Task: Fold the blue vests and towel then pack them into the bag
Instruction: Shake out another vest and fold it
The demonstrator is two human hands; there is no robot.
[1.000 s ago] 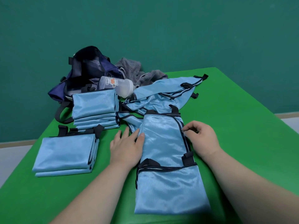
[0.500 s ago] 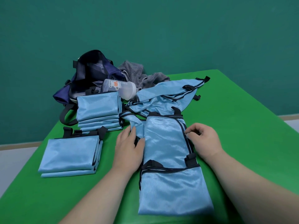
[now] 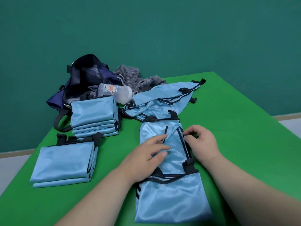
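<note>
A long blue vest (image 3: 171, 194) lies folded lengthwise on the green table (image 3: 236, 128) in front of me. My left hand (image 3: 146, 158) lies flat on its middle, fingers pressing the left flap onto the cloth. My right hand (image 3: 201, 142) pinches the vest's dark-trimmed right edge. Behind it lies a heap of unfolded blue vests (image 3: 162, 98). Two stacks of folded vests sit on the left, one near (image 3: 65, 162) and one further back (image 3: 94, 115). The dark blue bag (image 3: 86, 79) stands open at the back left. A grey striped towel (image 3: 135, 79) is crumpled beside it.
A translucent plastic bottle (image 3: 114, 92) lies on its side between the bag and the unfolded vests. The table's right half is bare green. The table edges drop off at left and right, with a teal wall behind.
My left hand has moved right from the vest's left edge onto its middle, folding the left flap over. My right hand stays at the right edge.
</note>
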